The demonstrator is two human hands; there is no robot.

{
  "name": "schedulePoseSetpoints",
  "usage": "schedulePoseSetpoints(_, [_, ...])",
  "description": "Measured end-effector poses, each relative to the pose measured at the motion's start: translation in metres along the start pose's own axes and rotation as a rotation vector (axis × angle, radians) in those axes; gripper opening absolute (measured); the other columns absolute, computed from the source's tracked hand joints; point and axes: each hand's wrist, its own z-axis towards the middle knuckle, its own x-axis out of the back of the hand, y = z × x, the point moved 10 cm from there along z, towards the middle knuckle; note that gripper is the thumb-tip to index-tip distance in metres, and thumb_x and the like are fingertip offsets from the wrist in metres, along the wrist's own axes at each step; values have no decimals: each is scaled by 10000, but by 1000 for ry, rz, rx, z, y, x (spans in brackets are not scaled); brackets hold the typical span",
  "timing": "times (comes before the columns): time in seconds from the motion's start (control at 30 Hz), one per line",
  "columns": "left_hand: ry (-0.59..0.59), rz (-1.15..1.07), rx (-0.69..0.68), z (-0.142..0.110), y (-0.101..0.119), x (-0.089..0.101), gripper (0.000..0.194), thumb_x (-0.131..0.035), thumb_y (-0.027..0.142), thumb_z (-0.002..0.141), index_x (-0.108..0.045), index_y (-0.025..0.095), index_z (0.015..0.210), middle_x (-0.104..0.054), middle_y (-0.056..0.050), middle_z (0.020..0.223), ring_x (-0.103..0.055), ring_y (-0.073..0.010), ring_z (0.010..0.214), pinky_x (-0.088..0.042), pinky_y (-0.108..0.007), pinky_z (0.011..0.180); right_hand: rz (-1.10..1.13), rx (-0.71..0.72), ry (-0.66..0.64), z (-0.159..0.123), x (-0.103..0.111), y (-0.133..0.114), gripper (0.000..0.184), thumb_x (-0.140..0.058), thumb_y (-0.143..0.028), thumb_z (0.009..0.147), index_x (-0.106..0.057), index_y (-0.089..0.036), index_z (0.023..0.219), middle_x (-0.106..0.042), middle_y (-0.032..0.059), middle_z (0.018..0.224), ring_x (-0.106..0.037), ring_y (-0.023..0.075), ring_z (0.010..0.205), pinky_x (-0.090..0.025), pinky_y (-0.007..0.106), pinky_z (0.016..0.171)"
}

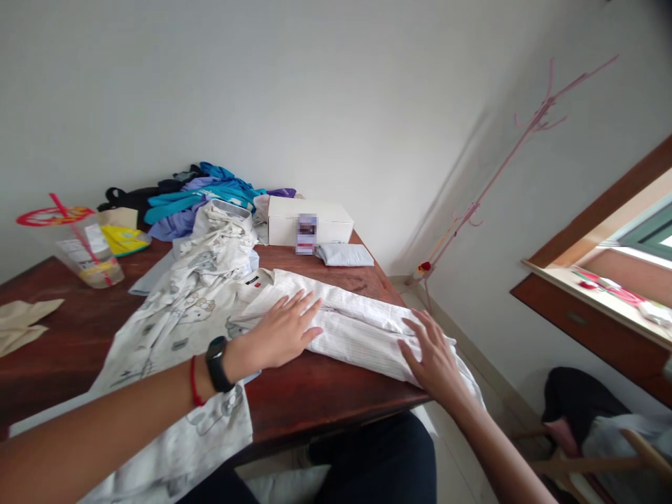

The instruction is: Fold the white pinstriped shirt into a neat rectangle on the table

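Note:
A white striped shirt lies folded lengthwise across the dark wooden table, its end hanging over the right edge. My left hand lies flat and open on the shirt near its collar; a black watch and a red string are on that wrist. My right hand rests flat and open on the shirt's other end, at the table's edge. Beside the left hand lies a white printed garment with cartoon figures, draping off the front edge.
A pile of blue, purple and black clothes sits at the back by the wall. A white box, a small white packet, a plastic cup with a red straw and a beige cloth are on the table. A pink coat stand stands at the right.

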Motion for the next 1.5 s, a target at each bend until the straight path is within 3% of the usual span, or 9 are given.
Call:
schedulePoseSetpoints(0.1, [-85, 24, 73, 13, -8, -39, 660, -428, 545, 1049, -416, 176, 1597, -335, -183, 1659, -279, -422, 1537, -256, -625, 1217, -21, 26, -270, 11, -52, -24, 589, -406, -535, 1034, -450, -258, 1552, -297, 83, 1698, -167, 362, 1586, -250, 594, 1236])
schedulePoseSetpoints(0.23, [-124, -12, 151, 15, -32, -68, 697, -438, 613, 1025, -377, 255, 1620, -303, -139, 1680, -234, -440, 1548, -240, -658, 1204, -83, -75, -414, 4, -89, -6, 622, -331, -551, 1060, -318, -307, 1631, -236, 32, 1720, -123, 355, 1593, -209, 623, 1243])
schedulePoseSetpoints(0.6, [-40, 2, 349, 17, -94, -65, 667, -424, 647, 1010, -481, 280, 1564, -366, -147, 1655, -228, -474, 1537, -174, -761, 1162, -191, -263, -349, -15, -79, 54, 657, -285, -581, 1041, -354, -278, 1621, -295, 54, 1701, -202, 352, 1578, -241, 579, 1242])
schedulePoseSetpoints(0.73, [-47, 22, 301, 20, -98, -65, 663, -410, 647, 1014, -476, 283, 1564, -371, -132, 1657, -197, -456, 1548, -203, -715, 1181, -167, -397, -317, -27, -70, 91, 695, -274, -633, 1014, -365, -293, 1614, -289, 58, 1702, -182, 384, 1578, -250, 663, 1208])
schedulePoseSetpoints(0.87, [-83, -16, 308, 25, -108, -69, 633, -454, 639, 998, -486, 330, 1549, -391, -124, 1645, -238, -470, 1525, -267, -733, 1130, 10, -488, -304, -38, -69, 121, 793, -217, -670, 998, -363, -184, 1608, -409, 157, 1631, -359, 342, 1521, -339, 563, 1200])
schedulePoseSetpoints(1.03, [-65, -29, 396, 31, -146, -55, 580, -457, 582, 1005, -571, 273, 1483, -373, -158, 1647, -322, -415, 1505, -340, -584, 1150, -17, -559, -223, -44, -54, 130, 803, -268, -688, 976, -467, -145, 1533, -419, 212, 1600, -431, 397, 1463, -376, 575, 1161])
schedulePoseSetpoints(1.2, [-149, -28, 451, 24, -171, -62, 676, -439, 643, 996, -454, 296, 1576, -318, -161, 1676, -201, -479, 1543, -213, -671, 1174, -105, -237, -154, 1, -40, 75, 642, -354, -609, 1002, -501, -238, 1504, -349, 132, 1661, -264, 397, 1547, -306, 631, 1184])
schedulePoseSetpoints(1.3, [-188, -24, 393, 25, -169, -72, 665, -393, 611, 1030, -364, 305, 1620, -231, -154, 1707, -145, -450, 1566, -163, -653, 1199, -17, -23, -243, 38, -53, 46, 569, -431, -572, 1005, -499, -302, 1501, -415, 89, 1631, -333, 346, 1524, -320, 579, 1193])
schedulePoseSetpoints(1.5, [-236, -9, 259, 37, -166, -78, 654, -385, 587, 1053, -314, 300, 1637, -187, -172, 1711, -137, -416, 1576, -197, -631, 1199, 125, -119, -319, 86, -72, 71, 520, -598, -503, 914, -668, -183, 1317, -713, 136, 1217, -657, 313, 1141, -475, 433, 1006])
